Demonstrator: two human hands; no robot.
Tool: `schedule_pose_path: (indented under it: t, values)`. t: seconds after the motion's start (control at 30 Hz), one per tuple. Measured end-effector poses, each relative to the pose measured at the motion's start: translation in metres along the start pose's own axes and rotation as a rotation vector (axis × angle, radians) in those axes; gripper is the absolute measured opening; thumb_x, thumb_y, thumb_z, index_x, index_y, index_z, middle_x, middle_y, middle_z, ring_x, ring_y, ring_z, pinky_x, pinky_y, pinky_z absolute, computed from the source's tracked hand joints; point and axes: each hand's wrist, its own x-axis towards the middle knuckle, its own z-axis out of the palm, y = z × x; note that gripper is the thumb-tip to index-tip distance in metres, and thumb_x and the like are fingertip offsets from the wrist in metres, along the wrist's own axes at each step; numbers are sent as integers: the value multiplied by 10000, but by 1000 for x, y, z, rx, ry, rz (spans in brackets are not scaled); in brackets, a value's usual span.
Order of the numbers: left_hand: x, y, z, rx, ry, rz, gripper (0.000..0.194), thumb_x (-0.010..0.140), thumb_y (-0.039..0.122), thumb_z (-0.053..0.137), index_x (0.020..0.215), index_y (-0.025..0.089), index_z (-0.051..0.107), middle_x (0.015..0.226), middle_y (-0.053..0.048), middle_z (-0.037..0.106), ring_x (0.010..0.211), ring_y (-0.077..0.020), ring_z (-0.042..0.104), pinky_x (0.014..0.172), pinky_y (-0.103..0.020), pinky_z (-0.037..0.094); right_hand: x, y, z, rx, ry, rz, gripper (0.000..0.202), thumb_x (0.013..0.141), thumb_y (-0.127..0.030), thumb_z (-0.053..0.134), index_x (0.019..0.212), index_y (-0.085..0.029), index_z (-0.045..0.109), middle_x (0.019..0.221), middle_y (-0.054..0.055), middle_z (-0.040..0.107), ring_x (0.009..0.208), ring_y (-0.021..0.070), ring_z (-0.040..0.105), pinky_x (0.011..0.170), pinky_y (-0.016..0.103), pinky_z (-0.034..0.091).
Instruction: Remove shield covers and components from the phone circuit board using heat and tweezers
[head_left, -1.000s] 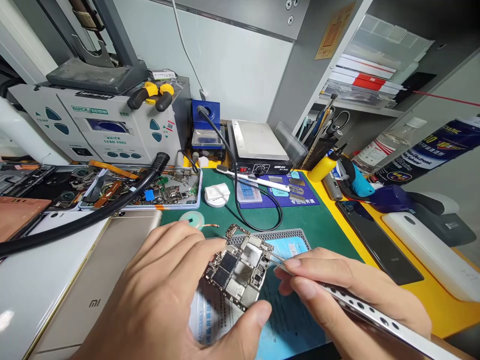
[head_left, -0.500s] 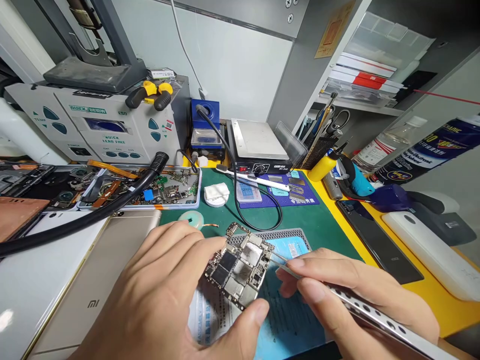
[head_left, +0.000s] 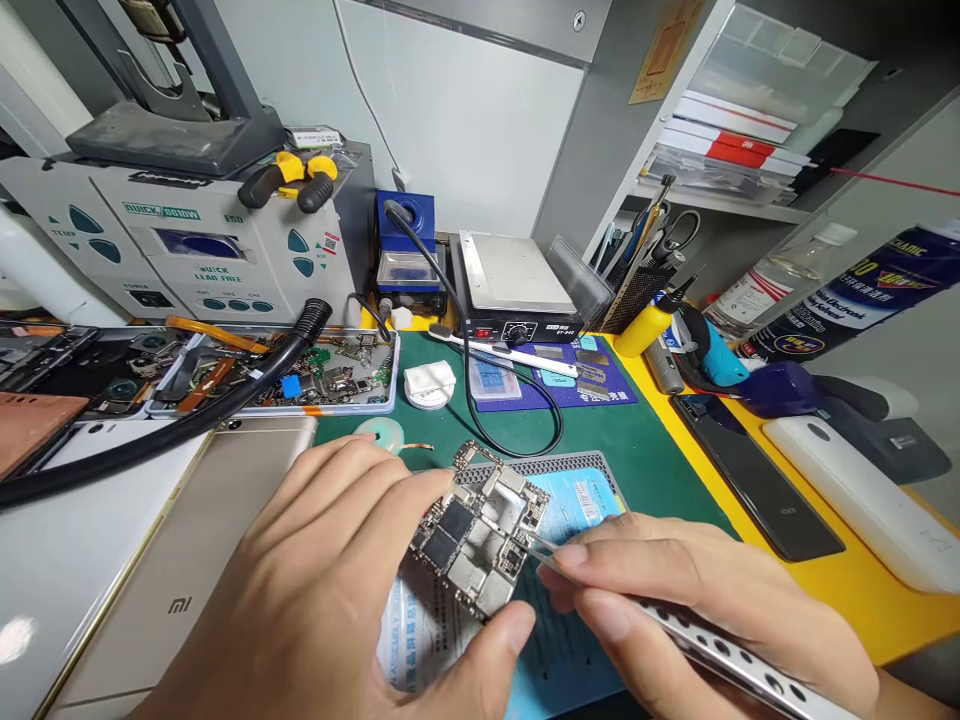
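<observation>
A small phone circuit board [head_left: 454, 522], with black chips and silvery shields, is held tilted by its edges between the thumb and fingers of my left hand [head_left: 330, 570]. My right hand [head_left: 675, 600] grips a pair of metal tweezers [head_left: 720, 650] with holes along the arms. The tweezer tips are at the board's right side, beside the small chips there; whether they touch it I cannot tell. Under the board lies a blue and white printed packet [head_left: 570, 640] on a grey perforated mat [head_left: 555, 463].
A hot-air station [head_left: 217, 250] stands at the back left, its black hose [head_left: 225, 400] crossing a tray of boards [head_left: 360, 402]. A heating plate [head_left: 517, 275] is at the back. Phones [head_left: 187, 560] lie left; another phone [head_left: 757, 475] and bottles [head_left: 772, 280] stand right.
The tweezers in my right hand have shifted slightly left and down along the board's right side. My left hand keeps its hold on the board. The view has moved slightly.
</observation>
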Motion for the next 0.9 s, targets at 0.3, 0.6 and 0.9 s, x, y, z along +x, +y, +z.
schedule_pose_path:
  t: [0.3, 0.6, 0.9]
  values:
    - [0, 0, 0, 20, -13, 37, 351, 969, 434, 711, 1238, 214, 657, 1115, -64, 724, 1155, -286, 650, 1147, -487, 465, 6, -2, 0, -74, -44, -9, 185, 958, -206, 826, 1130, -265, 859, 883, 42, 897, 736, 215, 884, 688, 187, 724]
    - [3, 1, 0, -35, -12, -20, 279, 1008, 452, 685, 1200, 254, 654, 1104, -47, 727, 1092, -266, 664, 1031, -483, 490, 35, -14, 9, -181, -83, 21, 259, 965, -427, 880, 1160, -257, 901, 987, 118, 902, 867, 296, 902, 701, 276, 758]
    - [3, 4, -1, -73, 3, -47, 243, 989, 431, 698, 1187, 293, 671, 1072, -12, 737, 1066, -247, 679, 973, -448, 505, 4, -7, -10, -63, -71, -50, 258, 958, -115, 788, 1161, -252, 869, 908, 38, 910, 711, 201, 880, 713, 187, 724]
